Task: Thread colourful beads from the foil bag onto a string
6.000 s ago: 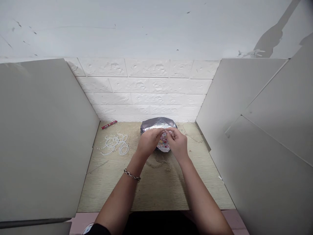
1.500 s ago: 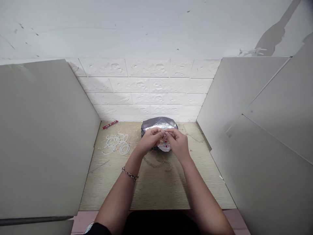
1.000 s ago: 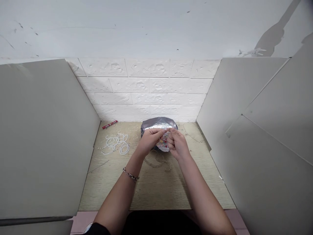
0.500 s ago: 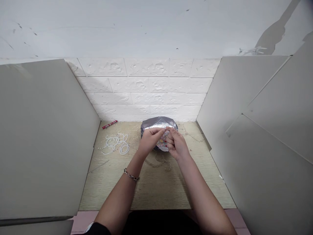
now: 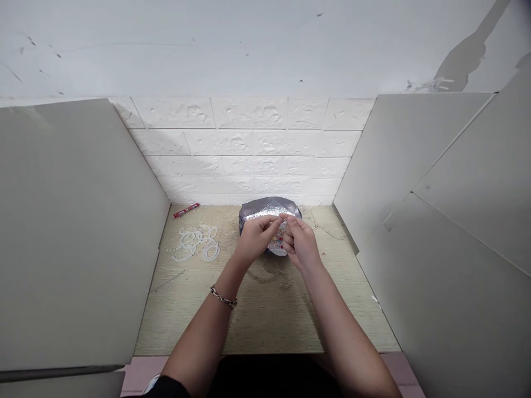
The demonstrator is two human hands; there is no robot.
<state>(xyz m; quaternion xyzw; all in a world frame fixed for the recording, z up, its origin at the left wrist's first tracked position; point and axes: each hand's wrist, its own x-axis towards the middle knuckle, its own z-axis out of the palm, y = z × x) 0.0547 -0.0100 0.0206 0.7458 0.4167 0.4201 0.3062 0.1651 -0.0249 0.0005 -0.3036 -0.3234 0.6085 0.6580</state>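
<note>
My left hand (image 5: pixel 256 237) and my right hand (image 5: pixel 301 241) meet fingertip to fingertip, each closed in a pinch. Whatever lies between the fingers is too small to make out. Right below and behind them stands a silvery foil-lined bag (image 5: pixel 271 205), with many small colourful beads (image 5: pixel 277 241) showing inside it. My wrists and fingers hide part of its front. A strand of clear beads (image 5: pixel 265 278) trails over the table on the near side of the bag.
White bead strands (image 5: pixel 199 243) lie coiled at the left, with a small red packet (image 5: pixel 186 210) behind them. A thin thread or wire (image 5: pixel 327 229) lies at the right. Grey panels (image 5: pixel 78 232) flank the wooden table (image 5: pixel 274 326); a white brick-patterned wall (image 5: pixel 253 143) closes the back.
My right fingertips have shifted very slightly while both hands keep pinching over the bag. Everything on the table lies as before.
</note>
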